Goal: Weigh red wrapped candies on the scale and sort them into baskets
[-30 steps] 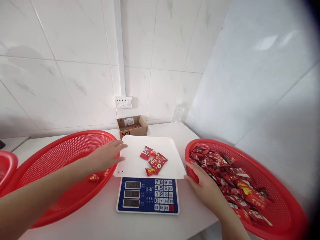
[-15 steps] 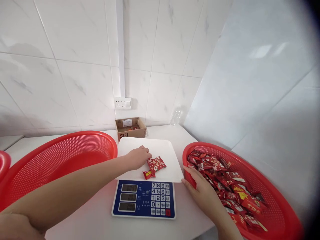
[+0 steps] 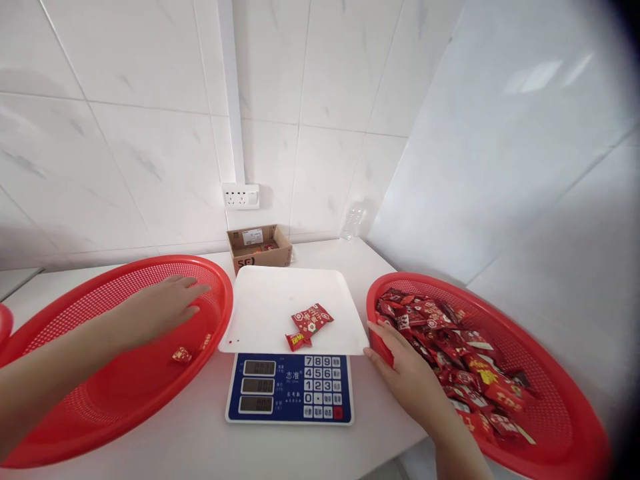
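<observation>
My left hand [image 3: 160, 308] hovers over the left red basket [image 3: 75, 400], palm down with fingers stretched out and nothing seen in them. Just below it, a small red candy [image 3: 181, 355] lies in that basket. My right hand [image 3: 403, 375] lies flat with fingers spread on the near rim of the right red basket [image 3: 550, 440], which is full of red wrapped candies [image 3: 450, 360]. Between the baskets stands a blue digital scale [image 3: 290, 388] with a white tray [image 3: 273, 300]. A large red packet [image 3: 313, 317] and a small one [image 3: 299, 341] lie on the tray.
A small open cardboard box [image 3: 259, 245] sits behind the scale against the tiled wall, under a wall socket [image 3: 241, 197]. A clear plastic bottle [image 3: 353, 223] stands in the corner. Another red basket's edge [image 3: 4, 323] shows at far left. The white counter's front edge runs below the scale.
My left hand went to the tray, picked off a candy and swung back left over the basket. One packet fewer lies on the tray. My right hand stayed put.
</observation>
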{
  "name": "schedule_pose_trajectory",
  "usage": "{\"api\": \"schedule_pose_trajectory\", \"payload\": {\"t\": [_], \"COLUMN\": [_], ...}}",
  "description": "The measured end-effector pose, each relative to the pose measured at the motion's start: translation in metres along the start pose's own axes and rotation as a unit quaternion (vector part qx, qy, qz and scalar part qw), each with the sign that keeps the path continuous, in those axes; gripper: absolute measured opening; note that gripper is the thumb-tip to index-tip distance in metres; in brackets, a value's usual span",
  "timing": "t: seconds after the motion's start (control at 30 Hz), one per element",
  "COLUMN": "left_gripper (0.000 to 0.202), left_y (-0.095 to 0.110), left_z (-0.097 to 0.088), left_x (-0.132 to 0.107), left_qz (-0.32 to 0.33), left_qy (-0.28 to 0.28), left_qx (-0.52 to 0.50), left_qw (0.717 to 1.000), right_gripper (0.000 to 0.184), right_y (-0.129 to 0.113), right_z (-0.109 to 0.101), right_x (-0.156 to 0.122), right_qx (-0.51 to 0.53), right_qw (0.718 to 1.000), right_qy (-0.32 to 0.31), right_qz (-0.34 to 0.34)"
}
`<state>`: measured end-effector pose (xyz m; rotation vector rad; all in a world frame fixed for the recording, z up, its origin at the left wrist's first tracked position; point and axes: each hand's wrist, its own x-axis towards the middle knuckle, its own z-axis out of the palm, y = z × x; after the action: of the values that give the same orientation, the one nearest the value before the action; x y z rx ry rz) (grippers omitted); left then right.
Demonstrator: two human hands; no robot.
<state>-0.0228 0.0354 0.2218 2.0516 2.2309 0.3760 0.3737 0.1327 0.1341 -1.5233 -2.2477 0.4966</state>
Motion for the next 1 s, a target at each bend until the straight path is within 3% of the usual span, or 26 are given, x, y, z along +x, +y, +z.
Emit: {"api": "schedule_pose_trajectory", "payload": {"t": [0.07, 0.2, 0.33, 0.43, 0.57, 0.73, 0.87, 1.0], "left_gripper": [0.041, 0.058, 0.062, 0.059, 0.048, 0.035, 0.037, 0.038], "left_y": [0.013, 0.068, 0.114, 0.131, 0.135, 0.128, 0.121, 0.106], "left_z": [0.003, 0.021, 0.056, 0.081, 0.1, 0.103, 0.092, 0.061], "left_x": [-0.005, 0.004, 0.029, 0.05, 0.07, 0.078, 0.076, 0.059], "left_qz": [0.005, 0.073, 0.218, 0.277, 0.292, 0.248, 0.204, 0.132], "left_qy": [-0.054, -0.164, -0.189, -0.181, -0.145, -0.117, -0.112, -0.076], "left_qx": [0.024, -0.008, -0.032, -0.019, 0.025, 0.062, 0.052, 0.038], "left_qw": [0.998, 0.984, 0.957, 0.943, 0.945, 0.96, 0.971, 0.988], "right_gripper": [0.052, 0.051, 0.05, 0.05, 0.048, 0.051, 0.051, 0.049], "right_y": [-0.001, -0.001, 0.0, 0.001, 0.0, -0.004, -0.004, -0.001], "right_z": [0.0, 0.001, 0.001, 0.002, 0.001, -0.001, -0.001, -0.001], "right_x": [0.0, 0.0, -0.001, -0.002, -0.003, -0.003, -0.003, -0.004], "right_qx": [-0.002, -0.008, -0.014, -0.021, -0.042, -0.077, -0.087, -0.075], "right_qw": [1.0, 1.0, 1.0, 1.0, 0.999, 0.997, 0.996, 0.997], "right_qy": [0.004, 0.011, 0.011, 0.017, 0.012, -0.02, -0.027, -0.016], "right_qz": [-0.001, -0.002, -0.012, -0.013, -0.014, -0.002, -0.01, -0.016]}}
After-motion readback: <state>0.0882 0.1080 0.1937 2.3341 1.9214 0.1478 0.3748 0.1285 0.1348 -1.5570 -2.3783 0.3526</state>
